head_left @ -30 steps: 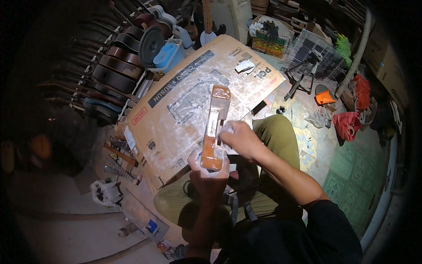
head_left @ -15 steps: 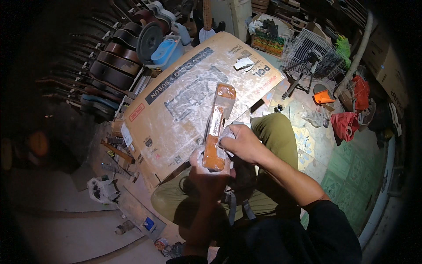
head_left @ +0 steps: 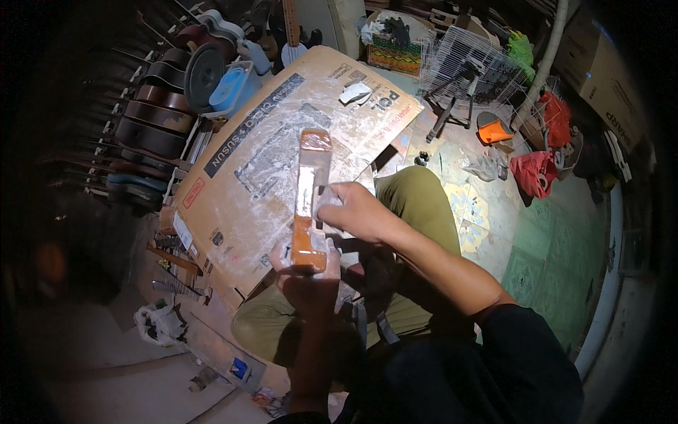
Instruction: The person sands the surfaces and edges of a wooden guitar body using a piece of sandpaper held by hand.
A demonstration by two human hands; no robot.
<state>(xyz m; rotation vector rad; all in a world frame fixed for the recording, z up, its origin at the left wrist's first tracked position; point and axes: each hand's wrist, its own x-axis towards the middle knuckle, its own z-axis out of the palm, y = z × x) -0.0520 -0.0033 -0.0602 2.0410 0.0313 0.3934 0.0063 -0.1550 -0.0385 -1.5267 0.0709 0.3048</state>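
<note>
The left hand is closed around the near end of a long orange-brown wooden piece, fingers wrapped under it and the thumb side up, so the piece runs away from the hand toward the far edge of the view. Much of the upper face of the piece is coated with a pale, whitish layer, while its near and far ends show bare orange wood. The left forearm comes up from the lower edge, nearly straight, dark in shadow.

The right hand sits just to the right of the piece, about at its middle, curled with the fingertips pressed against the piece's right edge and face. Something small and pale seems pinched under those fingertips, but it is too small to tell what. The right forearm slants in from the lower right, the elbow bent, with a dark sleeve pushed up above it.

Beneath and beyond both hands lies a large flattened cardboard sheet, dusted with white smears, with a small pale scrap near its far end. Below the hands are the person's knees in olive trousers. Left of the left hand, well apart, stands a row of dark guitar bodies. Far off to the right of the right hand lie a wire cage, an orange object and a red bag on the tiled floor.
</note>
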